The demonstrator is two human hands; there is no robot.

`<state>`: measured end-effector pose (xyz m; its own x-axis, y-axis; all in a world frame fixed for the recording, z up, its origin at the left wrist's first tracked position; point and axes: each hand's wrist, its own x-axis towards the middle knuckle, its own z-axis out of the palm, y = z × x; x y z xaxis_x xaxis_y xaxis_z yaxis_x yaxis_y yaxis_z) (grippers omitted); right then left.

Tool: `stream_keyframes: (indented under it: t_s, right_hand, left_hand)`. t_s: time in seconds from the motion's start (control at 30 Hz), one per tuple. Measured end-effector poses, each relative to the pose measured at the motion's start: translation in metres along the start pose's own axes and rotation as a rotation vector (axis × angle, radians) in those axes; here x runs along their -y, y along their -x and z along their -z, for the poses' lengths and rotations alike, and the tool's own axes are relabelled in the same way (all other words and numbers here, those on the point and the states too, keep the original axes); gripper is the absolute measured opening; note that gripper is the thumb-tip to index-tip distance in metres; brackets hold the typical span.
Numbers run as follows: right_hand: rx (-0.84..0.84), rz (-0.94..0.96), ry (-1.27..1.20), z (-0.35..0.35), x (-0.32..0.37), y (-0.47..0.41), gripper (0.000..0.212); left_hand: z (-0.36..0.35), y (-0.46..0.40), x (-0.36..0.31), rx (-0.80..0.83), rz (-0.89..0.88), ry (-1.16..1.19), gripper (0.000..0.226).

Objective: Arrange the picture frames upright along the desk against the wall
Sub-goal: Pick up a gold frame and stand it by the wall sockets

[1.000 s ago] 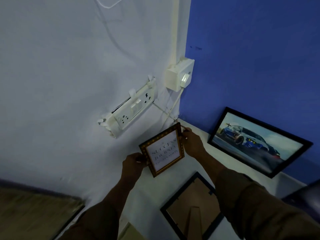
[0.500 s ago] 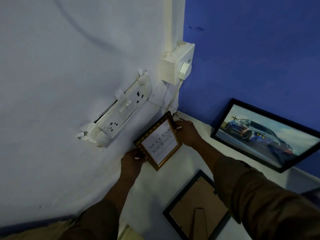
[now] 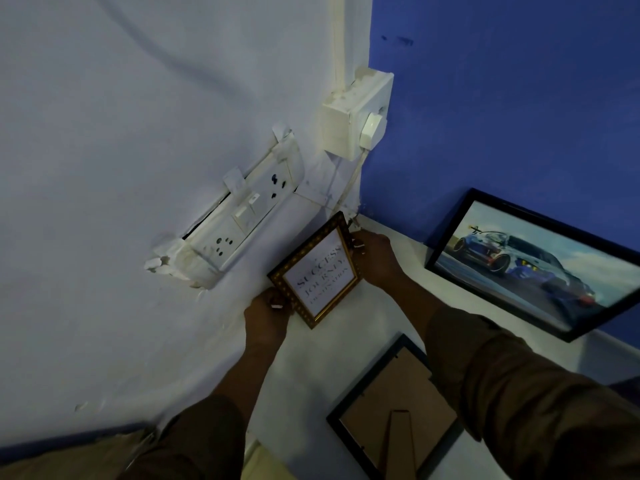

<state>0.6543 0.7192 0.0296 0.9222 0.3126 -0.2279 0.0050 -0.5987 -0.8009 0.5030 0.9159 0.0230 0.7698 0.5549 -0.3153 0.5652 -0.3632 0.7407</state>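
White table seen in wall corner. Car picture leaned upright against blue wall, at right. Black frame laid face down, stand up, near table's front. Small gold frame held between both hands, close to white wall, below socket strip; long axis tilted. Left hand clamped on lower-left edge, right hand closed on upper-right edge. Contact of bottom corner with table not discernible.
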Motion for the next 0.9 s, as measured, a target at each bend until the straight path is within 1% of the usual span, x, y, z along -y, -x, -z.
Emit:
stream_keyframes:
  t_s: [0.13,0.23,0.3,0.37,0.43,0.6,0.67,0.83,0.9]
  right_hand:
    - [0.005,-0.059,-0.006,-0.001,-0.003,0.013,0.044]
    - [0.026,-0.098,-0.013,-0.001,-0.016,0.028,0.047]
    - [0.016,-0.123,-0.007,0.001,-0.028,0.044,0.047]
    - [-0.004,-0.164,-0.006,0.009,-0.043,0.068,0.046]
    - [-0.030,-0.209,0.022,0.020,-0.061,0.092,0.045]
    - [-0.065,-0.342,0.059,0.039,-0.115,0.165,0.043]
    - [-0.092,-0.407,0.060,0.040,-0.135,0.194,0.044]
    - [-0.150,-0.579,0.061,0.033,-0.163,0.254,0.054]
    - [-0.153,-0.623,0.040,0.027,-0.166,0.276,0.053]
  left_hand:
    - [-0.003,0.000,0.007,-0.018,-0.002,-0.035,0.014]
    - [-0.003,0.004,0.013,-0.009,-0.007,-0.049,0.021]
    - [-0.004,0.008,0.020,0.055,0.083,-0.021,0.026]
    - [-0.009,0.018,0.029,0.157,0.226,0.038,0.030]
    - [-0.019,0.032,0.039,0.244,0.283,0.036,0.033]
    - [-0.053,0.078,0.053,0.427,0.200,-0.128,0.044]
    - [-0.065,0.097,0.055,0.471,0.195,-0.168,0.046]
    - [-0.085,0.129,0.065,0.519,0.175,-0.270,0.051]
    - [-0.090,0.138,0.067,0.519,0.129,-0.320,0.051]
